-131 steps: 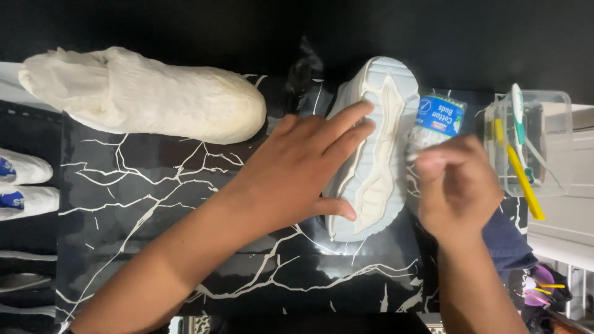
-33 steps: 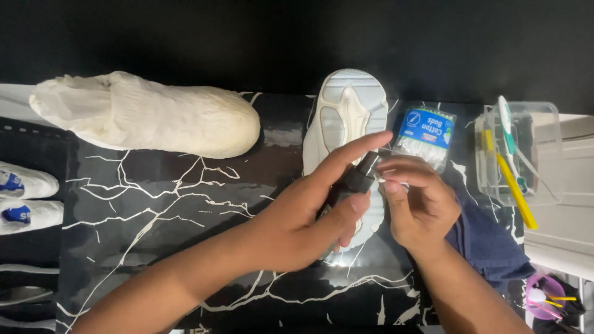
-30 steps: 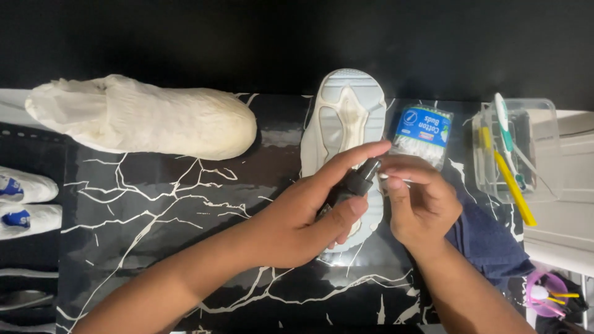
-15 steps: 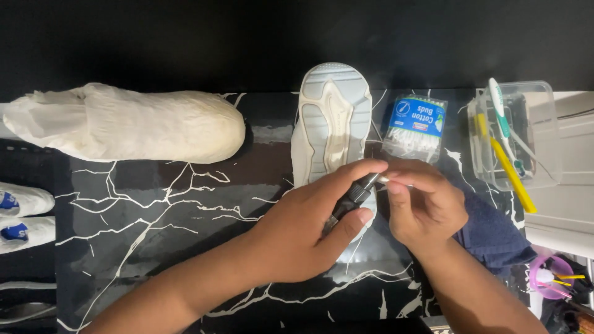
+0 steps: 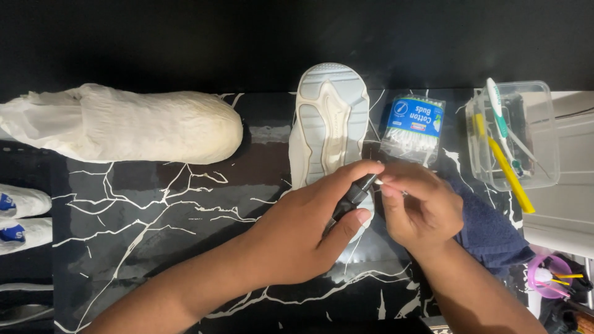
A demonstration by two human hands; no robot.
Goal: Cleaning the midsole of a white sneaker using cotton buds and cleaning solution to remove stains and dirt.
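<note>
Hands meet over the upturned shoe (image 5: 330, 117): my left hand (image 5: 297, 238) grips a small dark bottle (image 5: 351, 199), my right hand (image 5: 421, 207) pinches a cotton bud at three o'clock; sole looks untouched.

I judge this a shoe-cleaning bench, home or small workshop (which of the two I cannot tell). Evidence: a black marble-pattern mat (image 5: 154, 229), a sole-up pale shoe (image 5: 331, 117), a paper-wrapped shoe (image 5: 130, 124), packed cotton buds (image 5: 413, 127), a clear tub of brushes (image 5: 526, 133), a dark blue cloth (image 5: 492, 232).
</note>
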